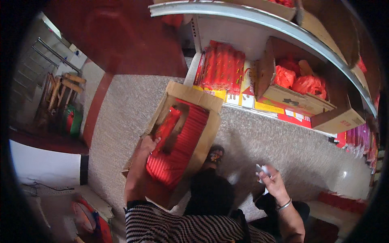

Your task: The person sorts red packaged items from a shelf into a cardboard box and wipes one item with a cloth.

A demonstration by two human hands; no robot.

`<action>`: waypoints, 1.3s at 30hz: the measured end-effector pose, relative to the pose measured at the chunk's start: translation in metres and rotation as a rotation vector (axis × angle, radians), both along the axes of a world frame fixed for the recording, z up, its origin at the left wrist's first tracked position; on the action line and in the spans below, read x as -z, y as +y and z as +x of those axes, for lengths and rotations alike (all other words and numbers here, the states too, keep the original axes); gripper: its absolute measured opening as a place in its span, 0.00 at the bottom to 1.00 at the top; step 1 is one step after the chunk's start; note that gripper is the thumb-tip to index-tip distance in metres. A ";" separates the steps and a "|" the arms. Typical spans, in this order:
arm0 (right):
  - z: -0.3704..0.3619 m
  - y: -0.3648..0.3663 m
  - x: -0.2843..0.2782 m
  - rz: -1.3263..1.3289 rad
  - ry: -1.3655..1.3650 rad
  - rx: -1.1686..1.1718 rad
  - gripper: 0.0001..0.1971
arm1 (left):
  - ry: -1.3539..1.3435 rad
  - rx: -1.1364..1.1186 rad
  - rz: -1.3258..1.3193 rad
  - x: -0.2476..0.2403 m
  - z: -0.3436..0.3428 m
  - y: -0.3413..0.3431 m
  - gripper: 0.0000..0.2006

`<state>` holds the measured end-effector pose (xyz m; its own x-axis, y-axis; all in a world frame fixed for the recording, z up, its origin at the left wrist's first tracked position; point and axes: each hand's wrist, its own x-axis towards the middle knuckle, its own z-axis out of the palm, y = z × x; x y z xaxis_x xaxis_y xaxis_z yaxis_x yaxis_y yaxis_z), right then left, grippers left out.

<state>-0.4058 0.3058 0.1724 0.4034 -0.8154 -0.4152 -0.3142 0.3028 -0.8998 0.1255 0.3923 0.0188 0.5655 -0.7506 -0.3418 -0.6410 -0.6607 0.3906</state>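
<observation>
An opened cardboard box [212, 121] stands tilted in front of me, with rows of red sticks [188, 135] packed inside. My left hand [148, 146] reaches over its left side, fingers closed on the lower end of a red plastic-wrapped packet [168, 123]. The packet lies along the left part of the box; a dark gap separates it from the upper rows. Off to the right, my right hand [273, 184] is closed round a crumpled white piece of paper [261, 175], apart from the box. A bracelet [284, 204] circles that wrist.
A metal-edged shelf [259, 110] holds a stack of red packets [223, 67] and a carton [298, 99] with red plastic bags. Purple packets [356, 139] hang or stand farther right. At far left are wooden stools [65, 91]; a white panel [44, 162] stands nearer.
</observation>
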 end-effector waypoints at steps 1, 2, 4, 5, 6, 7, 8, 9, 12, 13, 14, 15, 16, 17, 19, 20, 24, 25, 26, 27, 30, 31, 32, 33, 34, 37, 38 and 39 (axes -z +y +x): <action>0.001 0.000 -0.006 -0.001 -0.036 -0.001 0.17 | 0.054 -0.016 -0.067 -0.014 -0.006 0.016 0.26; 0.002 0.000 -0.012 -0.003 -0.071 -0.003 0.18 | 0.109 -0.032 -0.133 -0.028 -0.011 0.032 0.25; 0.000 0.002 -0.015 0.006 -0.140 0.035 0.18 | 0.319 -0.138 -0.165 -0.066 -0.033 0.057 0.23; -0.001 0.003 -0.017 0.016 -0.177 0.061 0.18 | 0.430 -0.185 -0.179 -0.085 -0.045 0.063 0.22; -0.003 0.004 -0.021 0.028 -0.216 0.085 0.18 | 0.437 -0.207 -0.172 -0.111 -0.061 0.067 0.21; -0.004 0.004 -0.028 0.044 -0.191 0.099 0.16 | 0.447 -0.228 -0.167 -0.138 -0.079 0.069 0.20; -0.003 0.004 -0.031 0.057 -0.237 0.126 0.16 | 0.453 -0.254 -0.167 -0.156 -0.089 0.073 0.19; -0.003 0.004 -0.031 0.066 -0.281 0.155 0.16 | 0.485 -0.197 -0.233 -0.161 -0.092 0.077 0.15; -0.010 0.001 -0.030 0.096 -0.435 0.251 0.16 | 0.709 -0.096 -0.383 -0.207 -0.129 0.056 0.14; -0.015 -0.003 -0.025 0.115 -0.519 0.283 0.16 | 0.853 -0.056 -0.445 -0.232 -0.155 0.041 0.11; -0.019 -0.005 -0.028 0.133 -0.605 0.315 0.16 | 0.911 -0.017 -0.486 -0.247 -0.173 0.029 0.11; -0.017 -0.005 -0.040 0.140 -0.572 0.403 0.16 | 0.968 0.021 -0.518 -0.258 -0.190 0.017 0.10; -0.022 -0.006 -0.048 0.145 -0.602 0.424 0.16 | 1.037 0.068 -0.545 -0.267 -0.209 0.004 0.11; -0.027 -0.008 -0.053 0.116 -0.617 0.432 0.16 | 1.063 0.120 -0.545 -0.275 -0.229 -0.011 0.12; -0.033 -0.011 -0.059 0.052 -0.660 0.424 0.16 | 1.143 0.243 -0.585 -0.288 -0.271 -0.032 0.12; -0.035 -0.012 -0.064 0.014 -0.681 0.409 0.16 | 1.186 0.302 -0.604 -0.291 -0.291 -0.040 0.13; -0.051 -0.014 -0.074 -0.056 -0.822 0.408 0.20 | 1.124 0.461 -0.529 -0.278 -0.359 -0.071 0.12; -0.054 -0.015 -0.078 -0.087 -0.877 0.427 0.20 | 1.134 0.479 -0.481 -0.273 -0.373 -0.074 0.12; -0.057 -0.015 -0.081 -0.119 -0.931 0.443 0.20 | 1.141 0.493 -0.435 -0.268 -0.387 -0.078 0.12; -0.062 -0.015 -0.085 -0.150 -0.984 0.459 0.20 | 1.147 0.506 -0.386 -0.263 -0.399 -0.081 0.12; -0.076 -0.015 -0.093 -0.166 -0.938 0.593 0.20 | 1.228 0.618 -0.369 -0.250 -0.423 -0.088 0.12; -0.080 -0.015 -0.090 -0.169 -0.931 0.617 0.20 | 1.239 0.639 -0.326 -0.251 -0.426 -0.091 0.13; -0.083 -0.016 -0.091 -0.186 -0.945 0.626 0.20 | 1.277 0.647 -0.316 -0.250 -0.429 -0.094 0.14; -0.084 -0.015 -0.094 -0.202 -0.960 0.625 0.20 | 1.313 0.649 -0.315 -0.250 -0.431 -0.095 0.15; -0.084 -0.015 -0.097 -0.217 -0.975 0.622 0.19 | 1.349 0.649 -0.316 -0.250 -0.432 -0.096 0.16; -0.084 -0.013 -0.100 -0.254 -0.941 0.632 0.19 | 1.482 0.570 -0.228 -0.247 -0.431 -0.091 0.23; -0.084 -0.013 -0.101 -0.267 -0.937 0.633 0.19 | 1.533 0.524 -0.214 -0.243 -0.431 -0.090 0.24; -0.083 -0.014 -0.102 -0.261 -0.927 0.607 0.19 | 1.729 0.675 -0.044 -0.240 -0.430 -0.094 0.29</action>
